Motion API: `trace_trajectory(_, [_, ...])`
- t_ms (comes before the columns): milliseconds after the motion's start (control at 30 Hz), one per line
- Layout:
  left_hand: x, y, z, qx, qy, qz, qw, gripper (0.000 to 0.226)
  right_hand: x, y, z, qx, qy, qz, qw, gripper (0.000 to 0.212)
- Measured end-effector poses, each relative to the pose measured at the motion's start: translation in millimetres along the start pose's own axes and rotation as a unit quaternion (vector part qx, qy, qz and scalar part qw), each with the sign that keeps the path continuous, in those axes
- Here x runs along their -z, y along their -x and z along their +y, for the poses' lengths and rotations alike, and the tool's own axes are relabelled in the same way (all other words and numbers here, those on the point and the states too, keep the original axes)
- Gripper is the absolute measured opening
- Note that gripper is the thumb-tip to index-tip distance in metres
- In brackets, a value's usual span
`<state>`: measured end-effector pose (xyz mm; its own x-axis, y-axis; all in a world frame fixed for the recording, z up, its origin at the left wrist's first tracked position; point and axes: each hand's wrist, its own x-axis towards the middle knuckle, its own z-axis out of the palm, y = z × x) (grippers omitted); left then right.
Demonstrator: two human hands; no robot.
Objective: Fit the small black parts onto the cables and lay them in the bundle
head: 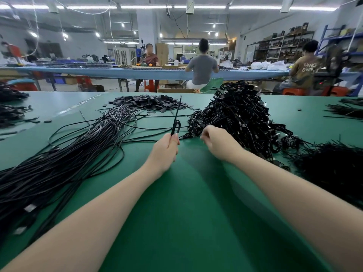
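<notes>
Forearms reach up from the bottom of the frame over the green table (192,203).

Left hand (167,152), centre of the frame: fingers curled round a single cable (176,118), gripping it. The cable stands nearly upright above the fist, with a short loop folded back just above the fingers. Whether a black part is already seated on it cannot be told.

Right hand (217,143), just right of centre: fingers loosely curled at the near edge of the finished bundle (241,118). Whether they pinch anything cannot be told; the fingertips face away from view.

Left of the frame: unprocessed cables (59,165) lie in a long sheaf running from the lower left toward the centre.

Upper centre: small black parts (149,104) lie heaped beyond the hands, with loose pieces scattered round the heap.

Right edge: a further dark tangle (332,169) lies beside the finished bundle.

Beyond the table, three seated workers (202,65) occupy a long blue bench.

Probable faults from this state:
- Upright cable end may flex or slip if the grip sits too far below the tip.
- Folded loop may snag strands of the sheaf or of the bundle during transfer.
- Bundle is densely tangled; a carelessly laid cable may drag neighbours out.
- Scattered parts may be swept off by a forearm.
</notes>
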<state>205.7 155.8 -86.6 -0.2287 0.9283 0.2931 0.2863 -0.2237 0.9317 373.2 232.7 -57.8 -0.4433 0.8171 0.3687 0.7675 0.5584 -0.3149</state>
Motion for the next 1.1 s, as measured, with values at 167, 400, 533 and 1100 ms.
trace_trajectory(167, [-6, 8, -4, -0.052, -0.181, 0.007, 0.982, 0.035, -5, 42, -18, 0.008, -0.201, 0.162, 0.966, 0.024])
trace_trajectory(400, [-7, 7, -2, -0.061, -0.233, -0.002, 0.971, 0.039, -9, 64, -18, 0.035, -0.263, 0.207, 0.942, 0.007])
trace_trajectory(533, [-12, 7, -2, -0.086, -0.322, -0.051, 0.942, 0.031, -10, 65, -19, 0.057, -0.283, 0.22, 0.932, 0.006])
trace_trajectory(1100, [-24, 19, 8, -0.178, -0.579, -0.032, 0.795, 0.02, 3, 73, -34, 0.142, -0.094, 0.191, 0.967, 0.006])
